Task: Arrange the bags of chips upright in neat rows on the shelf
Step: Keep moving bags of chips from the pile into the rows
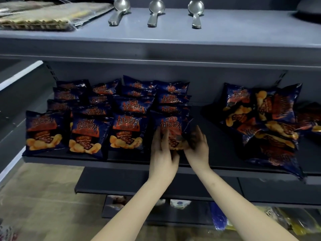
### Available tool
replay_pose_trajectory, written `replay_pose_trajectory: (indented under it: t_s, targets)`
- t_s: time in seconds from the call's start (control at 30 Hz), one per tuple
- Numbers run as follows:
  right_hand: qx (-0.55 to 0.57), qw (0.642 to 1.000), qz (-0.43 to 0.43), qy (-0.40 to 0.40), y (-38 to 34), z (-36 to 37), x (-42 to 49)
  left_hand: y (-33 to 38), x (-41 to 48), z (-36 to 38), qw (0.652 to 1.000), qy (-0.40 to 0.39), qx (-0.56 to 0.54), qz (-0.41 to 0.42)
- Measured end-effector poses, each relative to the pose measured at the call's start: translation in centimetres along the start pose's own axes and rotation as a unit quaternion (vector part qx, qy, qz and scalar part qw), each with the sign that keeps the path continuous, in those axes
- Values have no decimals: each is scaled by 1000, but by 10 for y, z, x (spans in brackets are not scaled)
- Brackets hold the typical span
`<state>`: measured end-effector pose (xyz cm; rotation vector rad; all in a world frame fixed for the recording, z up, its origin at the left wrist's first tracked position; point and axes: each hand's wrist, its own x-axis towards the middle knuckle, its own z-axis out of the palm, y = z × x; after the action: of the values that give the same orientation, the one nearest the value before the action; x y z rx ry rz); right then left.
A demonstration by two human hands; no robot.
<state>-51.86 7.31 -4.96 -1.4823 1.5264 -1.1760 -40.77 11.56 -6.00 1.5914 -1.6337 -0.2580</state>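
Observation:
Dark blue chip bags with orange flame print stand upright in several rows on the left half of the middle shelf (121, 158). At the front of the rightmost row stands one bag (171, 126), held from both sides: my left hand (162, 150) grips its lower left edge and my right hand (198, 145) its lower right edge. A loose heap of the same bags (265, 122) lies flat and jumbled on the right part of the shelf, one corner hanging over the front edge.
The upper shelf (225, 35) carries three metal ladles (119, 11) and flat wrapped packs (43, 16) at left. Below, lower shelves hold mixed packets (295, 221). A bare dark strip of shelf (210, 136) lies between the rows and the heap.

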Motion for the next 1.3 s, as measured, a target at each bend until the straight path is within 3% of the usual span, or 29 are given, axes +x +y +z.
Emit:
replay_pose_trajectory:
  t_s: [0.13,0.4,0.8,0.87,1.0,1.3]
  targets:
    - [19,998,-16,50,-1,-15,-2,16,4,2,998,12,-15,64]
    - [-39,988,-40,144,15,-88,-1,65,15,57,990,-50,-79,109]
    - [-187,939,16,287,76,-203,-8,137,15,154,963,-157,-109,189]
    - [-204,933,43,293,88,-212,-6,144,12,167,956,-204,-115,175]
    - [-171,946,112,251,98,-223,-3,151,4,190,946,-246,-100,186]
    - [-60,947,92,302,94,-238,-6,161,7,204,938,-267,-46,218]
